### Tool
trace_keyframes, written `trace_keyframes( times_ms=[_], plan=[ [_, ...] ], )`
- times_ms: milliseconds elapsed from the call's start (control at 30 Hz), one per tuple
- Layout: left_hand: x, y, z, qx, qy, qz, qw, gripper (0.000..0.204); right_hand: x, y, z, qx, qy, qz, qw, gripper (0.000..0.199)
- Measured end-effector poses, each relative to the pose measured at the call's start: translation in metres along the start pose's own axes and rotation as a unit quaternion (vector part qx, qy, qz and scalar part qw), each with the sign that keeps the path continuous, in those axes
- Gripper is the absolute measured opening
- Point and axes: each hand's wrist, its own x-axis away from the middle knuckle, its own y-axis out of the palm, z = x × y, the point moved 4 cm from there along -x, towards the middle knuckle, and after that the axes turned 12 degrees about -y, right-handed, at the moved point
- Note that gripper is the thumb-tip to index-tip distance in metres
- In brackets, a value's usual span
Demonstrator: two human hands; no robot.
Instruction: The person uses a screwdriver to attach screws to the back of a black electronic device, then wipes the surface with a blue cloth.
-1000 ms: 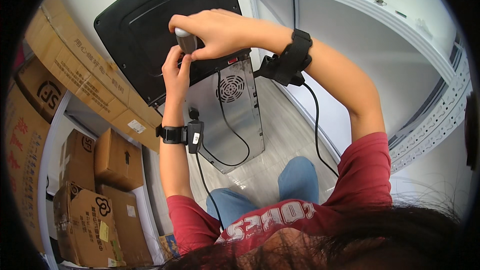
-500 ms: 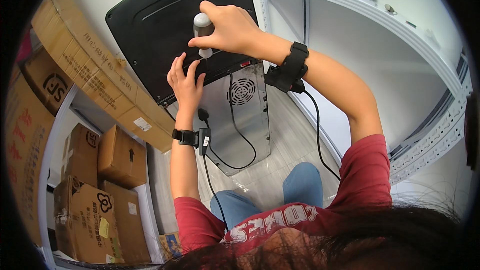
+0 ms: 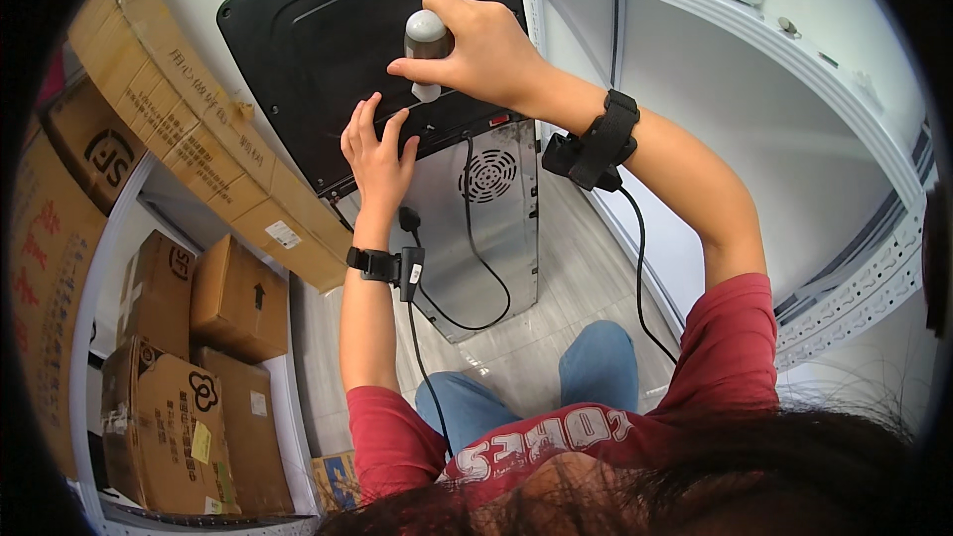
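Observation:
A screwdriver (image 3: pixel 426 28) with a grey and dark handle stands roughly upright over the black panel (image 3: pixel 308 65). My right hand (image 3: pixel 488 52) is closed round its handle, thumb toward the left. Its tip is hard to make out, so I cannot tell whether it touches a screw. My left hand (image 3: pixel 381 161) is just below and to the left, fingers spread and stretched over the panel's near edge. Nothing shows in that hand. The panel tops an appliance with a grey metal back (image 3: pixel 447 258), where a round vent (image 3: pixel 488 176) and a red switch (image 3: pixel 499 121) show.
A black power cord (image 3: pixel 504 285) loops down the metal back, its plug (image 3: pixel 408 218) beside my left wrist. Tall cardboard packaging (image 3: pixel 213 124) leans close on the left, near shelved boxes (image 3: pixel 241 298). White metal shelving (image 3: pixel 794 65) curves along the right. Cables trail from both wrist straps.
My right hand and the screwdriver have shifted a little to the right and away from my left hand. The left hand stays spread at the panel edge. The whole view has shifted slightly.

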Motion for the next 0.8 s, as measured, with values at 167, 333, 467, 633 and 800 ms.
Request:
trace_keyframes(
  times_ms=[167, 333, 467, 633, 800],
  plan=[
    [0.000, -0.004, 0.000, 0.016, -0.003, 0.001, 1.000, 0.039, -0.001, -0.003, -0.006, -0.012, -0.005, 0.011, 1.000, 0.046],
    [-0.005, -0.013, -0.001, 0.122, -0.036, -0.017, 0.992, 0.032, 0.001, -0.014, -0.010, -0.044, 0.015, 0.020, 0.999, 0.046],
    [-0.005, -0.010, -0.006, 0.130, -0.026, -0.008, 0.991, 0.031, 0.003, -0.015, -0.015, -0.054, 0.007, 0.039, 0.998, 0.046],
    [-0.004, -0.006, -0.008, 0.131, -0.026, 0.009, 0.991, 0.026, 0.005, -0.016, -0.019, -0.062, 0.001, 0.044, 0.997, 0.044],
    [-0.003, -0.005, -0.009, 0.133, -0.023, 0.020, 0.991, 0.019, 0.006, -0.019, -0.023, -0.068, 0.004, 0.040, 0.997, 0.042]
  ],
)
